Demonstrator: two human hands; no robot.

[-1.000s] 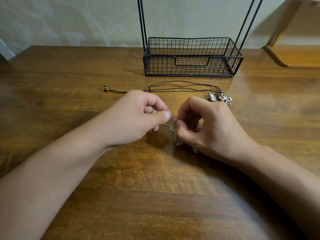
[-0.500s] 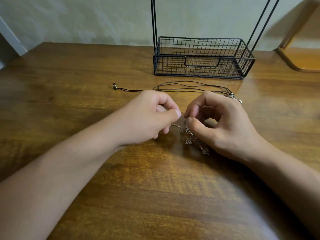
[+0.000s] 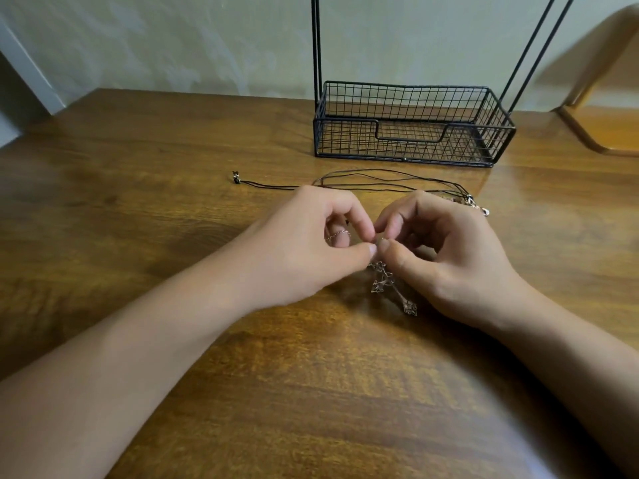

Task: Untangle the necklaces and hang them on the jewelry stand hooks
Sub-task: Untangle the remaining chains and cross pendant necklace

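In front of the wire basket (image 3: 411,133), the left hand (image 3: 304,247) pinched a thin chain (image 3: 337,235) between thumb and forefinger. Touching it fingertip to fingertip, the right hand (image 3: 446,250) pinched the same chain, its cross pendant (image 3: 390,286) lying on the table (image 3: 138,188). Black cords (image 3: 380,179) lay between hands and basket.

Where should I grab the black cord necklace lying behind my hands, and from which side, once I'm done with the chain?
Probably take the black cord necklace at the bare middle of its strands, coming down from above. There it lies flat on the table, clear of the left hand and the wire basket. Its right end is tucked behind the right hand, so it is harder to reach.
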